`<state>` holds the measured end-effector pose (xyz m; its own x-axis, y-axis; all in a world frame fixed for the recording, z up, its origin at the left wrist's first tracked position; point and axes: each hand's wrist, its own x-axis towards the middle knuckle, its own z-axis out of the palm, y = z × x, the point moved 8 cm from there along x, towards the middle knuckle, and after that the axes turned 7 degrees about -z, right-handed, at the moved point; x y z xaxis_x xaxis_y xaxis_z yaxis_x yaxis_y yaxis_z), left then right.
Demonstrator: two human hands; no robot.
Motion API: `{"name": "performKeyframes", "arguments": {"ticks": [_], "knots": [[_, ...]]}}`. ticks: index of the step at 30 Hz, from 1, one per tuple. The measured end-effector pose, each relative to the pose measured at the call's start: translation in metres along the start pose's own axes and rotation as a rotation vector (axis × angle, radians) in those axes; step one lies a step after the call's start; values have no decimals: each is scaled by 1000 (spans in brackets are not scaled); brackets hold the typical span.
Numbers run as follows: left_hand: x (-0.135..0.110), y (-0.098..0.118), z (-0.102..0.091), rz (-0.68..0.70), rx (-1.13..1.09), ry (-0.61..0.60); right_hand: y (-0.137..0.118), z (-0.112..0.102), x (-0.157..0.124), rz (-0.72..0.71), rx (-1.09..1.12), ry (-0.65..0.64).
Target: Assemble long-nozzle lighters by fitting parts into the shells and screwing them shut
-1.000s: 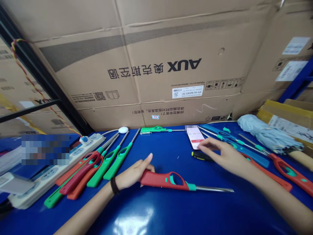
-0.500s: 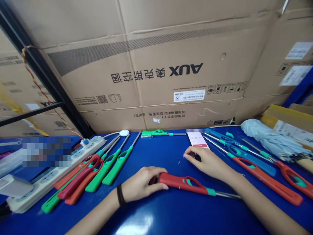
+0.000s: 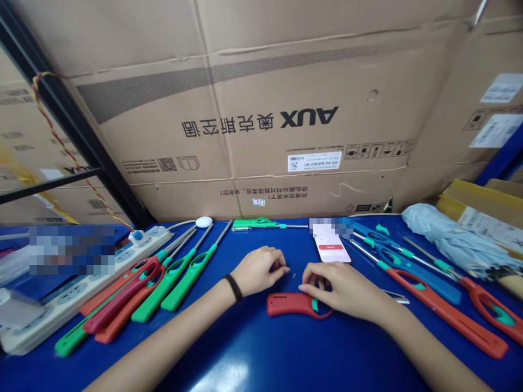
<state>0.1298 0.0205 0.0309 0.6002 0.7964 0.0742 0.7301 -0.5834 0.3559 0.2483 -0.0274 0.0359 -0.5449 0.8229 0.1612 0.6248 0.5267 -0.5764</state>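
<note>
A red lighter [image 3: 288,305] with a teal trigger lies on the blue table [image 3: 253,354] in front of me. My right hand [image 3: 347,286] lies across its handle with the fingers curled down over the trigger loop, hiding the lighter's middle. The tip of its metal tube [image 3: 397,297] shows past my wrist. My left hand [image 3: 261,269], with a black band on the wrist, rests on the table just behind the lighter's butt end. Its fingers are curled in and pinched together, and I cannot see what is in them.
A row of green and red lighters [image 3: 163,283] lies at the left beside a white power strip [image 3: 81,288]. Blue and red lighters [image 3: 412,267] lie at the right, with a phone [image 3: 333,247], a folded umbrella [image 3: 449,239] and one green lighter [image 3: 255,223] further back. Cardboard boxes [image 3: 265,120] wall off the back.
My left hand let go of the red lighter's butt and moved up behind it, closing. My right hand came from near the phone down onto the lighter's handle.
</note>
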Motion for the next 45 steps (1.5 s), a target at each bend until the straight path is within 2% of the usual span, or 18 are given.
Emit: {"name": "performKeyframes", "arguments": {"ticks": [4, 9, 13, 16, 21, 25, 31, 36, 45], "knots": [[16, 6, 12, -24, -84, -32, 3, -16, -4, 13, -81, 97], [20, 5, 20, -51, -200, -45, 15, -41, -10, 74, -225, 227], [9, -10, 15, -108, -340, -20, 34, -53, -19, 212, -304, 204], [-5, -25, 12, -158, -482, -12, 48, -50, -25, 280, -317, 145], [-30, -40, 12, -239, -675, -1, 56, -31, -24, 286, -263, 65], [-43, -42, 14, -300, -893, -81, 56, -22, -19, 270, -260, 67], [-50, -25, -4, -117, -725, -57, 60, -21, -18, 256, -243, 66], [-52, -17, 4, -63, -665, -127, 61, -20, -18, 257, -217, 47], [-51, -21, 14, -57, -709, -113, 60, -20, -19, 242, -212, 58]]}}
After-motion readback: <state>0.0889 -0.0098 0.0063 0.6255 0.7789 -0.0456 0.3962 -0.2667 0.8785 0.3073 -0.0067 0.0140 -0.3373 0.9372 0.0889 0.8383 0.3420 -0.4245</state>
